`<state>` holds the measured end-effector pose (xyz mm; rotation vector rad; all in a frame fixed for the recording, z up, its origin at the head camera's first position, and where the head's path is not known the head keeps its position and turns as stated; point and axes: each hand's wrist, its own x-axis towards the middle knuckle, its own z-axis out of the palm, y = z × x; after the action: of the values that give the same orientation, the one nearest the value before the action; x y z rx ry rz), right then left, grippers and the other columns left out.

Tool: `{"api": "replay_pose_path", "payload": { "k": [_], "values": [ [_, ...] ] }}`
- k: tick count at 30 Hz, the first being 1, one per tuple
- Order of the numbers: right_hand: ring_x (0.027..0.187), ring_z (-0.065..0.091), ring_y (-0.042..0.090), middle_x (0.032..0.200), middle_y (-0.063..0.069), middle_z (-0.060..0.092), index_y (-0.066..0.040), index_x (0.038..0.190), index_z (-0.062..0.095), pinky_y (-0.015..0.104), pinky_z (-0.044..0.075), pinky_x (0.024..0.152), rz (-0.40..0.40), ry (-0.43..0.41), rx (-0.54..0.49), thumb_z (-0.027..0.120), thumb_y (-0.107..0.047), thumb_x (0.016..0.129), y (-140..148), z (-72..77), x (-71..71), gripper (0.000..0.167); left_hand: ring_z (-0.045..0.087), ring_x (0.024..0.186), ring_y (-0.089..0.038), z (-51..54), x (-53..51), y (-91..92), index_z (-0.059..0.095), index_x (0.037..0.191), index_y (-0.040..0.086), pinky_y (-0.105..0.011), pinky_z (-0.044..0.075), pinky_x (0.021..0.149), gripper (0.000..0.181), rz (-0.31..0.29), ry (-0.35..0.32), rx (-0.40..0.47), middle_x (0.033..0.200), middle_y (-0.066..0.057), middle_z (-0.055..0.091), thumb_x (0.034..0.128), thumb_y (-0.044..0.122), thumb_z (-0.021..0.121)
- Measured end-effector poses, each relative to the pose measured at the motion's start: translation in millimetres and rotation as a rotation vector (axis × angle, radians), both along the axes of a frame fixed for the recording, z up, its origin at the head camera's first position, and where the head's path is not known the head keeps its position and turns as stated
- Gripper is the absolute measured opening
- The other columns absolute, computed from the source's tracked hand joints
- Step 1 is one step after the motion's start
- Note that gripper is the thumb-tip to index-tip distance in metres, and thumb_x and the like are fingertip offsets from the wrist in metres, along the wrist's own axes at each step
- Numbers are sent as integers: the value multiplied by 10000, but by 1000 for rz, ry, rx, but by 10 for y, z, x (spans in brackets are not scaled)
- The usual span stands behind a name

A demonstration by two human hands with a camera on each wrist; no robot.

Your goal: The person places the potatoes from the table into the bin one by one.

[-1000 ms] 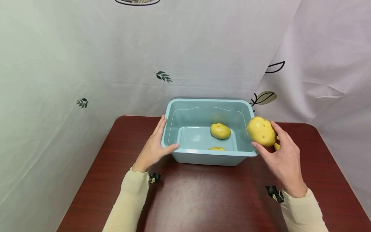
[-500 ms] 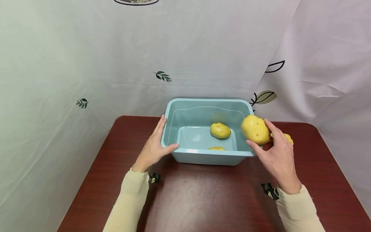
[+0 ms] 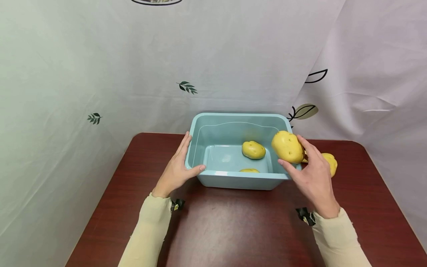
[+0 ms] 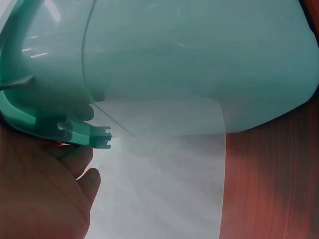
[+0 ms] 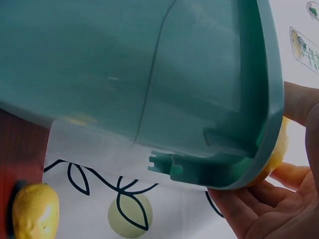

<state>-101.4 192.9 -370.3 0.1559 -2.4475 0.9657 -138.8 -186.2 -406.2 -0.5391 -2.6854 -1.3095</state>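
Observation:
My right hand (image 3: pixel 313 174) pinches a large yellow potato (image 3: pixel 287 146) between thumb and fingers, above the right rim of a light blue plastic bin (image 3: pixel 233 181). In the right wrist view that potato (image 5: pixel 276 154) is mostly hidden behind the bin's rim. A potato (image 3: pixel 253 150) lies inside the bin, and another potato (image 3: pixel 249 170) is partly hidden by its front wall. My left hand (image 3: pixel 175 172) rests on the bin's left side, fingers straight along the outer edge, thumb on the front rim. The left wrist view shows its fingers (image 4: pixel 75 162) beneath the rim.
Another potato (image 3: pixel 331 164) lies on the dark red table (image 3: pixel 233 226), right of the bin and partly behind my right hand. A white printed cloth (image 3: pixel 233 66) hangs behind the table.
The right hand has carried its potato leftward and slightly up, from beside the bin to over its right rim. More of the potato on the table shows. The left hand and bin stay put.

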Motion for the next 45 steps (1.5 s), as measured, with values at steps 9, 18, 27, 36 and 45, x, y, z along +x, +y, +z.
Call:
{"api": "replay_pose_path", "payload": {
  "k": [9,18,27,36,45],
  "values": [
    [1171,563,371,1372,196,577,-60,1480,490,546,445,933,43,-26,-5,910,-165,739,-79,9,-55,859,178,1517,-165,6,3,-1,126,1633,224,-586,283,1136,1011,-1,-4,-7,1668,169,15,876,479,746],
    [1227,513,421,1407,195,559,-71,1477,501,595,384,1002,57,-29,16,895,-194,761,-136,4,-95,827,172,1515,-139,-17,-9,-2,128,1633,218,-572,281,1142,1009,-1,-1,-1,1664,192,13,879,489,742],
    [1222,528,396,1388,203,569,-64,1475,504,579,419,981,89,-24,18,892,-173,766,-185,-16,-127,815,179,1518,-167,-7,2,-1,121,1633,226,-591,278,1136,1005,-5,-10,6,1668,170,13,880,408,762],
    [1200,546,389,1381,209,574,-48,1464,510,566,429,974,106,-30,41,893,-190,770,-218,-53,-173,805,177,1515,-147,-14,-5,0,121,1633,228,-576,278,1141,1011,-4,-10,6,1664,189,10,877,467,749],
    [1241,547,389,1378,178,596,-48,1426,556,572,436,991,116,-22,89,902,-205,760,-234,-94,-196,766,168,1518,-152,-26,-14,-11,112,1633,240,-585,279,1138,1011,-8,-11,4,1665,181,8,879,470,747]
  ]
}}
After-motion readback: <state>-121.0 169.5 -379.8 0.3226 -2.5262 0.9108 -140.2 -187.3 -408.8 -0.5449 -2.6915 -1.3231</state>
